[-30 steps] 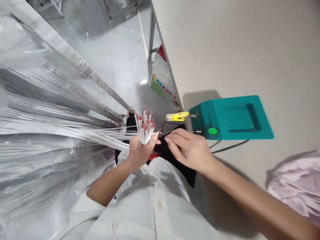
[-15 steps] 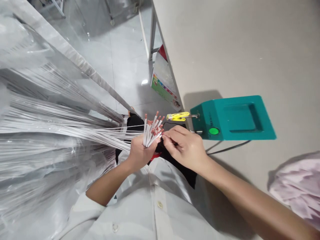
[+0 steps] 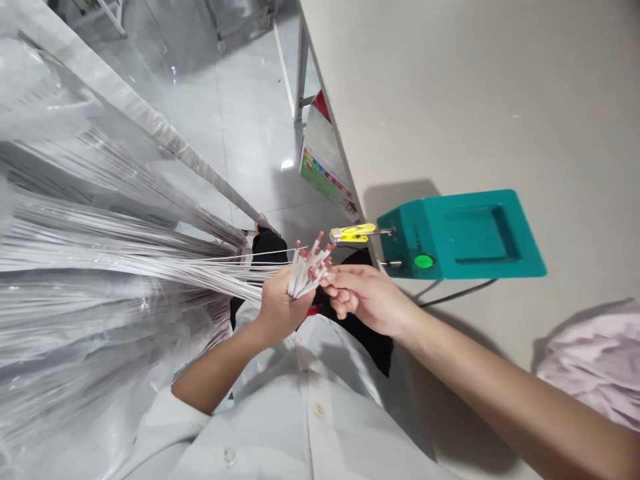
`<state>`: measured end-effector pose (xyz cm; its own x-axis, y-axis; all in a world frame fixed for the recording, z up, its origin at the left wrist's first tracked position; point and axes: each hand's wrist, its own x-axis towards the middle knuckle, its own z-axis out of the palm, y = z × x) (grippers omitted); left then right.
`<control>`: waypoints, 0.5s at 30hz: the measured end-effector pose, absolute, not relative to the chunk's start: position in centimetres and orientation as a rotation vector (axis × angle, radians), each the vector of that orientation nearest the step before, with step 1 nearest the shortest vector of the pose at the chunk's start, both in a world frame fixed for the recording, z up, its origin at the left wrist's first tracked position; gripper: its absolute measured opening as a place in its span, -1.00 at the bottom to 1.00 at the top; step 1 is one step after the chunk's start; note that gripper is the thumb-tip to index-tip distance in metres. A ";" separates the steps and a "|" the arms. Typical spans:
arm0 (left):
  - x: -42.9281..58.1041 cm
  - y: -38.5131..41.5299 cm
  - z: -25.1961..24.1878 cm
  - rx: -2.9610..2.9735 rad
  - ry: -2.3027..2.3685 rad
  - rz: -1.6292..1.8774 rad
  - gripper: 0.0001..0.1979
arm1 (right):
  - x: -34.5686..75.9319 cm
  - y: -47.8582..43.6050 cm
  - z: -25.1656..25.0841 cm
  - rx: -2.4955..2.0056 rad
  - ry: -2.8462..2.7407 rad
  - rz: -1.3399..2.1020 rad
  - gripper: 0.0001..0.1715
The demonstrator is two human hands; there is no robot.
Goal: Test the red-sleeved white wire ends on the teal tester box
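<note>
"As the clock is read across the view, where is the bundle of thin white wires with copper-coloured ends?"

"One bundle, in the left hand, grip wrapped round the stems. Long axis: ends toward 1 o'clock, tails trailing toward 9."

"Right hand?"

"Bundle ends at its 10 o'clock, right by the fingertips. Grip drawn in narrow; whether a wire is pinched there, cannot tell. Left hand nearer the stems, right hand nearer the ends' right edge."

"Surroundings?"

"One teal-green, box-shaped device with recessed top, on the smooth beige table, right hand's 2 o'clock. One bright yellow clip on a metal stem, at the ends' 2 o'clock. One crumpled pale-pink cloth, between 3 and 4."
</note>
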<state>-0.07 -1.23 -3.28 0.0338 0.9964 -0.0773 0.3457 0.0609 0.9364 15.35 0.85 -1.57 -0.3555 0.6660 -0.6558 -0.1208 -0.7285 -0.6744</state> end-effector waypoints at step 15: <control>0.8 2.3 -2.5 0.911 1.234 0.859 -0.59 | 19.9 4.6 2.2 -1.530 -2.845 -0.226 -0.60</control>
